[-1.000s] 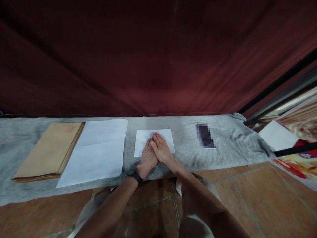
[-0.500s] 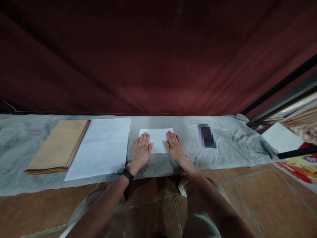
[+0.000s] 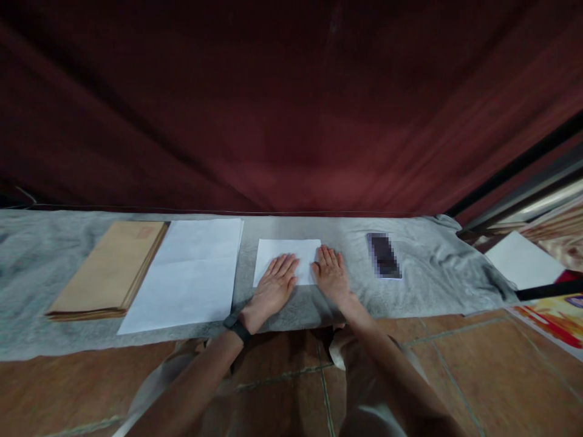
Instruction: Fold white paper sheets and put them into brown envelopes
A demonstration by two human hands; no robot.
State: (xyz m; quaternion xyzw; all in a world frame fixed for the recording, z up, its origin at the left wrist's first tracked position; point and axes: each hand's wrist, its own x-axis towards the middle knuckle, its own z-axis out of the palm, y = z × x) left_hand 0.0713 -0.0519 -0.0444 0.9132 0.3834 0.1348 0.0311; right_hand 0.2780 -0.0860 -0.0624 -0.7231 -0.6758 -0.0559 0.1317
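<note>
A small white sheet of paper (image 3: 273, 250), perhaps folded, lies flat on the grey cloth (image 3: 291, 309) in front of me. My left hand (image 3: 277, 280) rests palm down across its lower middle, fingers stretched out and pointing up to the right. At the paper's right edge lies my right hand (image 3: 331, 273), also flat, with its fingers spread. Neither hand grips anything. Both palms hide parts of the paper's lower and right edges.
Left of the hands lies a stack of large white paper (image 3: 191, 273), beside a pile of brown envelopes (image 3: 107, 264). A phone (image 3: 384, 256) with a blurred-out screen lies to the right. A red curtain (image 3: 291, 121) hangs behind. Printed packaging (image 3: 553, 318) sits at far right.
My left hand has slid right and slightly down, from the paper's left edge to its middle. My right hand has shifted a little right and down. The paper stays flat.
</note>
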